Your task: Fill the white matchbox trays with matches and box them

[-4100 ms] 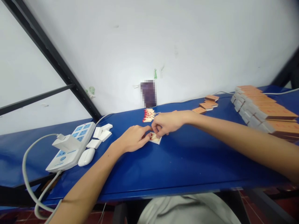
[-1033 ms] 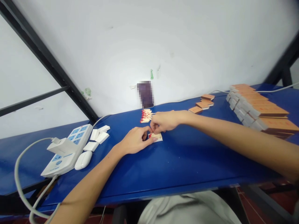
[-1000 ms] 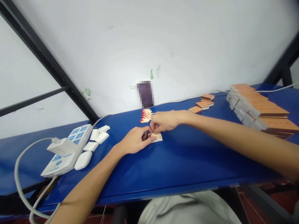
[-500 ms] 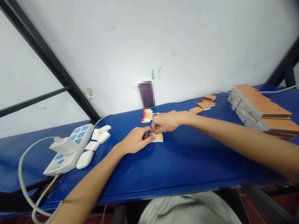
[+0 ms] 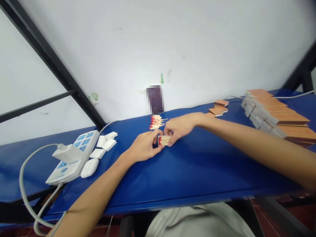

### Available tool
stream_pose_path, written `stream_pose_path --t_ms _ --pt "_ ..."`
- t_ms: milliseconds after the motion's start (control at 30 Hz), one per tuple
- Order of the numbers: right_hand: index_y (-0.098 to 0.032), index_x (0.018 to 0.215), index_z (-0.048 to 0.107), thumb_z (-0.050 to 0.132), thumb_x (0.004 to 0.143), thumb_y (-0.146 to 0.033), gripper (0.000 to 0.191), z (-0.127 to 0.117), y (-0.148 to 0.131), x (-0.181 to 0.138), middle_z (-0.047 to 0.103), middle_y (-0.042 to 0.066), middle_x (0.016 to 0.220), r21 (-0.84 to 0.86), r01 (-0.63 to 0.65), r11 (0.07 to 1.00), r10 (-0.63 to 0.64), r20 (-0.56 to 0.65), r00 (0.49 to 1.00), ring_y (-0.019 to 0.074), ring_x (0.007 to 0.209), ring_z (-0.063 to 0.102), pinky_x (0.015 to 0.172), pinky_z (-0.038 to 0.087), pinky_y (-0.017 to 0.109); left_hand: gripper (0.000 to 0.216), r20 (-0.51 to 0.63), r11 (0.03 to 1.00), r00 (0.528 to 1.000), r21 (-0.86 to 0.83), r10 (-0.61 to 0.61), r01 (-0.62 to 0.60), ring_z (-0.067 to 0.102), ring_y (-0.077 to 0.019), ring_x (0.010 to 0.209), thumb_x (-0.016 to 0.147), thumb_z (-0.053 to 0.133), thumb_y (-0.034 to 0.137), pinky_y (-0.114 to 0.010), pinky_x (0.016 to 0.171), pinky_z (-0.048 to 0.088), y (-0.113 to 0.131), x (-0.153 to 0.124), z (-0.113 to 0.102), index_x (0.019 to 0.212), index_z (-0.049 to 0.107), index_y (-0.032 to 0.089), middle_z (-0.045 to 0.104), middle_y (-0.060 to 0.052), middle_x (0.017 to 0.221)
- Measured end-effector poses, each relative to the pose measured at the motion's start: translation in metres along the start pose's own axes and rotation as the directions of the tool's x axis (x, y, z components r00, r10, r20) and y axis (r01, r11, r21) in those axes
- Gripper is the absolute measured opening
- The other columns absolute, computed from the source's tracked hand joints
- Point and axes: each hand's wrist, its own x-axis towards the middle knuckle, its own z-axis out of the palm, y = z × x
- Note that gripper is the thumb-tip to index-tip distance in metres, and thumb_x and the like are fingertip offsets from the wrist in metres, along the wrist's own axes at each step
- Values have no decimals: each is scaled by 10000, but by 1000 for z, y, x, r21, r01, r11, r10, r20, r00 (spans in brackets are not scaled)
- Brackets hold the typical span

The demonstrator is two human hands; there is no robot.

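Note:
A small white tray of red-tipped matches [image 5: 164,140] is held just above the blue table [image 5: 187,171], tilted so its contents face me. My left hand [image 5: 144,147] pinches its left end. My right hand [image 5: 179,126] grips its right end with curled fingers. Behind the hands, a loose pile of red-tipped matches [image 5: 156,121] lies on the table near the wall.
At the left lie a white and blue power strip [image 5: 74,154] with a plug and grey cable, a white mouse-shaped object [image 5: 88,167] and several small white trays [image 5: 106,143]. Orange matchboxes [image 5: 218,107] lie at the back right; a large stack of them [image 5: 276,115] fills the far right.
The tray lay flat on the table between both hands; now both hands have lifted it and tipped it up. The right hand shifted slightly right.

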Motion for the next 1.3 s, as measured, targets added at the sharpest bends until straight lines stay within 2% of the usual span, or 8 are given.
stream_pose_path --t_ms 133,267,400,533,767,900,1100,1300 --pt "-125 853 697 648 741 -541 434 -1 2 -1 656 19 723 16 16 1000 -16 24 1000 128 631 531 599 343 257 230 -7 1000 1000 12 7 -7 494 -133 648 854 578 323 -234 614 353 0 0 0 1058 534 225 534 29 739" --pt "-118 854 686 579 804 -528 427 -1 1 -1 662 33 733 59 9 998 -11 27 1000 129 638 545 612 356 257 242 14 1000 1000 22 0 0 491 -136 641 861 582 406 -236 595 340 0 0 0 1011 556 218 529 27 710" --pt "-119 863 681 584 793 -557 454 1 0 -1 658 35 741 91 13 996 -15 20 1000 132 647 547 624 359 260 283 34 1000 999 22 -14 13 478 -132 614 873 555 478 -241 590 336 1 0 -1 954 580 208 528 24 686" --pt "-129 858 684 564 823 -498 389 3 -2 1 670 43 762 59 -14 998 14 0 1000 139 666 556 625 358 264 319 55 1000 998 22 -8 7 463 -130 592 894 508 509 -248 584 328 3 1 -2 872 575 197 525 18 668" --pt "-136 901 687 613 792 -504 391 6 -2 3 690 48 834 22 2 1000 -2 6 1000 142 684 550 599 337 262 279 55 1000 998 26 10 -12 477 -135 623 849 575 479 -250 612 347 2 0 -1 871 568 201 544 15 703" --pt "-141 905 683 554 834 -451 343 7 -1 4 688 49 846 -15 -10 1000 9 -18 1000 144 681 548 576 325 265 272 71 1000 997 19 11 -13 477 -135 634 831 601 463 -247 614 346 3 0 -2 913 580 204 546 15 718" --pt "-140 884 674 587 809 -434 315 7 -1 4 678 38 818 3 7 1000 -7 12 1000 141 690 547 588 330 260 267 73 1000 997 4 21 -21 467 -127 629 831 603 456 -246 616 348 4 0 -2 900 577 199 541 21 718" --pt "-123 878 664 536 849 -395 302 6 -1 5 653 34 750 49 -9 999 8 33 999 134 663 546 596 344 252 258 82 1000 997 4 15 -15 460 -121 611 832 601 450 -243 599 339 5 0 -3 912 583 205 521 33 693"
